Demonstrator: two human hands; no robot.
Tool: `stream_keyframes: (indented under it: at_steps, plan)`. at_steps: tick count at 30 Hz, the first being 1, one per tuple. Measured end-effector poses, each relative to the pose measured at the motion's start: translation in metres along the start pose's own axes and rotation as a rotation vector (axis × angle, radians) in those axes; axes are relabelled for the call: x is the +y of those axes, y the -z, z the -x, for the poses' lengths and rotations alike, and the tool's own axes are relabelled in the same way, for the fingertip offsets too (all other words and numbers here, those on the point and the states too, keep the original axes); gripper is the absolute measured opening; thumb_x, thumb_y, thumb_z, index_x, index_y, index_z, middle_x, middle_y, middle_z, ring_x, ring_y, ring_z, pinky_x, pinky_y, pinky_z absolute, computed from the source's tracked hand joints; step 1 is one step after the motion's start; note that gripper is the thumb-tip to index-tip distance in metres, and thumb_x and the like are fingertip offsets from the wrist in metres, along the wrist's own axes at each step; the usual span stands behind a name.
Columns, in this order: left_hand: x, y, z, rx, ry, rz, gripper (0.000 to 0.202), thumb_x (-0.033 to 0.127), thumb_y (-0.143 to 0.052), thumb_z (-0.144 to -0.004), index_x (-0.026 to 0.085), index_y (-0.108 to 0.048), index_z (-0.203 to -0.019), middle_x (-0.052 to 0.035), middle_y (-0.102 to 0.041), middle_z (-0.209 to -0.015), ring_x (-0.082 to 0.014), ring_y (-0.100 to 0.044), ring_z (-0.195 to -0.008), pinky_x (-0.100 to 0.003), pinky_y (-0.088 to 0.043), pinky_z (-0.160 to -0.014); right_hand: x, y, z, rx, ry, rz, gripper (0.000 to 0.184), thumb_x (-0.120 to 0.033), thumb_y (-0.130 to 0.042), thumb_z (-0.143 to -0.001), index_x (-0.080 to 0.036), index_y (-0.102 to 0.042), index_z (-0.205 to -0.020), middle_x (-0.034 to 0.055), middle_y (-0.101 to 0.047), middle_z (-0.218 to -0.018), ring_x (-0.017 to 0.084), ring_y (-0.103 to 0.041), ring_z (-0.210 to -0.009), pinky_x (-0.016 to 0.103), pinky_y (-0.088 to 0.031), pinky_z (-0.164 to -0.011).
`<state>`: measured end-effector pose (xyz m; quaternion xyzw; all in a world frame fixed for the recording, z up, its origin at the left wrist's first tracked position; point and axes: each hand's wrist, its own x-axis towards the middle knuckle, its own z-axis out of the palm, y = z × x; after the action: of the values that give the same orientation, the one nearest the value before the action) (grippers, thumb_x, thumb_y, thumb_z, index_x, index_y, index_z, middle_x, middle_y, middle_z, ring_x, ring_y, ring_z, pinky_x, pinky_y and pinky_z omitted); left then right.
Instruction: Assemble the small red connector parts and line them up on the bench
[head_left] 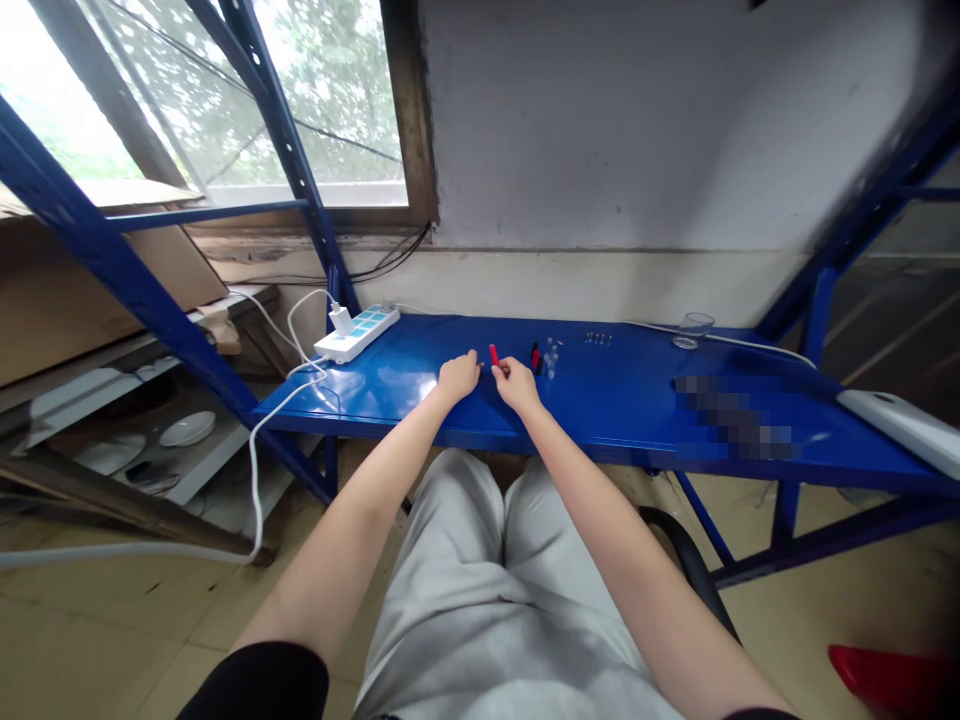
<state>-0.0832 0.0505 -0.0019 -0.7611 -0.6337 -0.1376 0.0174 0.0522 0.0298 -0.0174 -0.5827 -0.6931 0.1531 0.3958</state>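
Both my arms reach out to a blue metal shelf (420,385) in front of me. My right hand (514,383) is closed in a pinch on a small red stick-like piece (493,355) that stands upright. My left hand (458,375) rests curled on the shelf just left of it, and I cannot make out anything in its fingers. Right of my hands stand another small red and black piece (535,356) and a few tiny clear vials (551,357). A row of very small dark parts (598,338) lies farther right.
A white power strip (357,332) with a plugged charger and white cable lies at the shelf's left end. A clear glass (692,329) stands at the back right, a white device (900,420) at the far right. Blue rack uprights flank the shelf; a window is behind.
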Motion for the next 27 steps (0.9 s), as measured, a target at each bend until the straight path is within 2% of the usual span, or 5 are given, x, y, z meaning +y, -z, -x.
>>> stream_keyframes:
  at_steps: [13, 19, 22, 24, 27]
  plan:
    - [0.004, 0.001, 0.003, 0.040, 0.055, -0.037, 0.033, 0.036, -0.035, -0.088, 0.013, -0.051, -0.106, -0.0147, -0.063, -0.102, -0.0272, -0.061, -0.095, -0.035, -0.044, -0.081, 0.001, -0.003, 0.001, 0.042, 0.013, -0.077, 0.016, -0.032, -0.047, -0.080, -0.019, -0.057, -0.081, 0.0041, -0.066, -0.078, 0.016, -0.060, -0.072, 0.027, -0.043, -0.068]
    - [0.002, 0.001, 0.001, 0.112, 0.156, 0.111, 0.040, 0.044, -0.030, -0.089, 0.016, -0.056, -0.098, -0.0131, -0.064, -0.100, -0.0260, -0.061, -0.095, -0.034, -0.043, -0.080, 0.001, -0.002, 0.002, 0.079, 0.022, -0.130, 0.017, -0.034, -0.050, -0.078, -0.020, -0.057, -0.078, 0.0029, -0.064, -0.074, 0.016, -0.059, -0.068, 0.027, -0.044, -0.066]
    - [-0.001, 0.007, 0.001, 0.206, 0.195, 0.261, 0.043, 0.048, -0.027, -0.090, 0.017, -0.058, -0.093, -0.0116, -0.065, -0.096, -0.0243, -0.060, -0.094, -0.032, -0.042, -0.078, 0.000, -0.001, 0.002, 0.093, 0.011, -0.143, 0.018, -0.035, -0.049, -0.079, -0.019, -0.057, -0.079, 0.0039, -0.065, -0.075, 0.016, -0.060, -0.069, 0.027, -0.044, -0.066]
    - [-0.002, 0.013, 0.002, 0.285, 0.163, 0.384, 0.046, 0.048, -0.023, -0.091, 0.018, -0.059, -0.093, -0.0097, -0.065, -0.091, -0.0218, -0.060, -0.090, -0.029, -0.042, -0.076, -0.001, -0.001, 0.003, 0.103, 0.014, -0.139, 0.018, -0.035, -0.048, -0.080, -0.019, -0.057, -0.081, 0.0046, -0.065, -0.077, 0.017, -0.060, -0.070, 0.027, -0.044, -0.066]
    - [-0.001, 0.025, 0.001, 0.314, -0.013, 0.565, 0.042, 0.045, -0.028, -0.091, 0.018, -0.058, -0.101, -0.0052, -0.065, -0.081, -0.0158, -0.060, -0.079, -0.025, -0.042, -0.072, -0.002, 0.000, 0.004, 0.108, 0.073, -0.106, 0.019, -0.033, -0.046, -0.083, -0.019, -0.057, -0.087, 0.0056, -0.066, -0.080, 0.017, -0.061, -0.073, 0.027, -0.044, -0.067]
